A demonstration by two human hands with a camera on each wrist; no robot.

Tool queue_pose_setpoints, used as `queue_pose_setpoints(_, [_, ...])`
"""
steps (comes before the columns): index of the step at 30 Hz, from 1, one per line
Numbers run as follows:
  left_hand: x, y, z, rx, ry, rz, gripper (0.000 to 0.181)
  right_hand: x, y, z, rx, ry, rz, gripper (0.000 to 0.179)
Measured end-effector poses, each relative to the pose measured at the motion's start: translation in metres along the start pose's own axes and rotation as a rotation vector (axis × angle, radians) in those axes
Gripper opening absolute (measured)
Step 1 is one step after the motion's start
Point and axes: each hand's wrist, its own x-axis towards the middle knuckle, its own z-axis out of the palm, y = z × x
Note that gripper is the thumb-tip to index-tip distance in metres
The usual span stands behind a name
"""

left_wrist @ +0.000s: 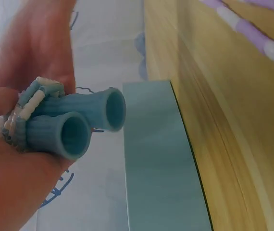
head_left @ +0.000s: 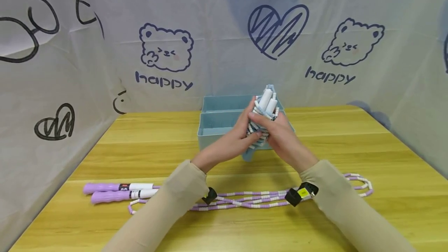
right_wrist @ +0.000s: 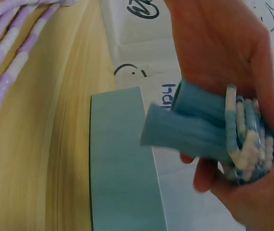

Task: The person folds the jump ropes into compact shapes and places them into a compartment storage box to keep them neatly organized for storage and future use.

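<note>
Both hands hold a blue-and-white beaded jump rope wound into a bundle, above the front of a light blue box. My left hand grips the bundle from the left, and my right hand from the right, thumbs lying across the beads. In the left wrist view, two blue handles stick out side by side, their hollow ends facing the camera. Beaded strands wrap around the handles in the right wrist view. The white parts of the handles point up and away in the head view.
The light blue box, with a divider across it, stands at the back of the wooden table. A purple-and-white beaded jump rope lies stretched out under the forearms, its two purple handles to the left. A printed cloth hangs behind.
</note>
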Motion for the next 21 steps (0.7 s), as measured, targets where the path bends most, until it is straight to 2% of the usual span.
queue_pose_setpoints(5, [0.001, 0.002, 0.007, -0.048, -0.002, -0.034, 0.094, -0.002, 0.000, 0.004, -0.112, 0.169, -0.076, 0.058])
queue_pose_setpoints(10, [0.004, 0.008, 0.014, -0.160, 0.089, -0.033, 0.116, -0.005, -0.009, -0.001, -0.136, 0.214, -0.169, 0.048])
queue_pose_setpoints(12, [0.005, 0.009, 0.016, -0.224, 0.115, -0.082, 0.115, -0.005, -0.013, -0.005, -0.136, 0.224, -0.193, 0.048])
queue_pose_setpoints(14, [0.004, 0.009, 0.015, -0.286, 0.108, -0.168, 0.103, -0.005, -0.015, -0.008, -0.126, 0.225, -0.212, 0.049])
queue_pose_setpoints(15, [0.004, 0.008, 0.015, -0.317, 0.084, -0.214, 0.091, -0.006, -0.016, -0.009, -0.122, 0.219, -0.214, 0.051])
queue_pose_setpoints(17, [0.001, 0.006, 0.012, -0.358, -0.004, -0.291, 0.067, -0.007, -0.017, -0.010, -0.108, 0.205, -0.214, 0.054])
queue_pose_setpoints(19, [0.000, 0.002, 0.010, -0.410, -0.102, -0.313, 0.049, -0.007, -0.017, -0.010, -0.082, 0.176, -0.223, 0.054])
queue_pose_setpoints(21, [-0.001, 0.000, 0.009, -0.477, -0.186, -0.304, 0.042, -0.007, -0.018, -0.009, -0.061, 0.155, -0.233, 0.053])
